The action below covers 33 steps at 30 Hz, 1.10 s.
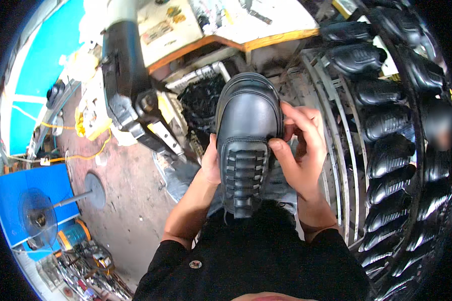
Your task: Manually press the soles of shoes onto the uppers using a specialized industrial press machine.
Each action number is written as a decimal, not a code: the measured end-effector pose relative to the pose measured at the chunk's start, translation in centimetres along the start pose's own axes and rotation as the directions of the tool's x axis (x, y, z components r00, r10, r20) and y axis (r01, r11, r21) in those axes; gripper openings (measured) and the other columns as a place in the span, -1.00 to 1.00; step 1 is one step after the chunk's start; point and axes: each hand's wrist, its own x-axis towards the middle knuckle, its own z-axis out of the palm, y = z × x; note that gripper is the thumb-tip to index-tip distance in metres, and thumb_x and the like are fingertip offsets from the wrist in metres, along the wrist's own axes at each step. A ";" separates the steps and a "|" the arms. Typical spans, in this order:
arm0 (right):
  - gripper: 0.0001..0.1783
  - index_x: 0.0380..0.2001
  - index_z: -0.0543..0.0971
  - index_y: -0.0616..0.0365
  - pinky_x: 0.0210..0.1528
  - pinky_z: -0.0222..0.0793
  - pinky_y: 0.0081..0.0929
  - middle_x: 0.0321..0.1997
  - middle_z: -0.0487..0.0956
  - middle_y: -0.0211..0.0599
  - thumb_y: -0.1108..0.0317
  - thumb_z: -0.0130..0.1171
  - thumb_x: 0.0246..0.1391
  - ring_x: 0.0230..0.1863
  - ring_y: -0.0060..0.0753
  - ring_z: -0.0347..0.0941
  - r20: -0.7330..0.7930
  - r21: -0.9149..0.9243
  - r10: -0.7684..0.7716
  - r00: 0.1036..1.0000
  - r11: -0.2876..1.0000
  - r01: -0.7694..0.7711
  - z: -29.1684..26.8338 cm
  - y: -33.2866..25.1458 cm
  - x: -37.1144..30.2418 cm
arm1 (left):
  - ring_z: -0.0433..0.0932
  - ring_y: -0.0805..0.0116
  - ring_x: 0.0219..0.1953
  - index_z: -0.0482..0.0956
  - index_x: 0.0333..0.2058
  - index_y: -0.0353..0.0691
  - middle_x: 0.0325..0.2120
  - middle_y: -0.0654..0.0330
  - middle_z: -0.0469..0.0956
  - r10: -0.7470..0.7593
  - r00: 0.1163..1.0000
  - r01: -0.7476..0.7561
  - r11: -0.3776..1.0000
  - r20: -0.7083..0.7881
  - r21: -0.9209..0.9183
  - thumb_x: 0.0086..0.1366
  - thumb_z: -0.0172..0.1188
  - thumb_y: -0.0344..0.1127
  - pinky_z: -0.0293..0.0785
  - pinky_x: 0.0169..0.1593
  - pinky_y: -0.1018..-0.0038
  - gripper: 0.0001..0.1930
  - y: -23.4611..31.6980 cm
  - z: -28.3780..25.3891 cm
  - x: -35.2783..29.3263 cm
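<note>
A black leather shoe is in front of my body, toe pointing away from me and its upper facing up. Across its middle run strap-like bands in the lacing area. My left hand grips the shoe along its left side, with most of the fingers hidden beneath it. On the right side, my right hand has its thumb against the upper and its index finger at the sole edge near the toe. The remaining right fingers are curled and partly hidden.
Racks of black shoes curve along my right, beside metal rails. Ahead are a worktable and a crate of dark scraps. A black machine arm rises front left; a fan stands farther left.
</note>
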 end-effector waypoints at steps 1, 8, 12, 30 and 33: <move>-0.37 0.11 0.56 0.23 -0.22 0.36 -0.54 -0.14 0.44 -0.26 0.49 0.47 -0.11 -0.28 -0.46 0.37 -0.022 -0.010 -0.053 0.998 0.999 0.053 -0.7 -0.3 0.5 | 0.39 0.03 0.29 0.12 0.39 -0.33 0.30 -0.08 0.32 0.067 0.995 -0.052 0.982 0.074 -0.180 0.31 -0.22 0.51 0.29 0.34 0.07 0.02 -0.8 -0.1 1.4; -0.42 0.08 0.58 0.28 -0.21 0.33 -0.57 -0.14 0.43 -0.27 0.38 0.47 -0.06 -0.33 -0.51 0.33 -0.178 -0.009 -0.222 0.959 0.974 0.224 -3.9 -1.7 1.5 | 0.33 0.05 0.32 0.09 0.40 -0.33 0.34 -0.06 0.26 0.126 0.981 -0.076 0.947 0.146 -0.313 0.31 -0.20 0.52 0.25 0.36 0.10 0.03 1.2 3.3 3.9; -0.42 0.06 0.59 0.29 -0.23 0.32 -0.59 -0.15 0.43 -0.28 0.39 0.47 -0.08 -0.34 -0.53 0.32 -0.218 -0.006 -0.261 0.940 0.964 0.266 -4.9 -3.1 2.4 | 0.36 0.09 0.30 0.10 0.39 -0.34 0.31 -0.06 0.30 0.252 0.944 -0.169 0.924 0.213 -0.344 0.31 -0.21 0.53 0.28 0.34 0.13 0.03 0.4 3.1 4.7; -0.12 0.25 0.37 0.27 0.12 0.41 -0.18 0.15 0.42 0.08 0.21 0.52 -0.14 0.16 0.07 0.39 0.209 -0.201 0.083 0.974 0.979 -0.040 1.3 -1.5 -1.2 | 0.22 -0.09 0.36 -0.02 0.44 -0.27 0.32 -0.16 0.21 0.725 0.687 -0.445 0.356 0.058 0.822 -0.02 0.56 -0.14 0.09 0.40 0.17 0.16 -4.8 -1.5 -0.1; -0.25 0.19 0.41 0.26 0.16 0.40 -0.21 0.12 0.48 0.02 0.32 0.48 -0.08 0.15 0.02 0.45 0.350 -0.107 0.223 0.910 0.974 -0.197 4.0 0.5 -2.7 | 0.27 -0.10 0.33 0.05 0.42 -0.28 0.31 -0.17 0.22 0.644 0.761 -0.484 0.640 -0.074 0.597 -0.04 0.57 -0.19 0.14 0.37 0.14 0.12 -5.0 -3.7 -3.0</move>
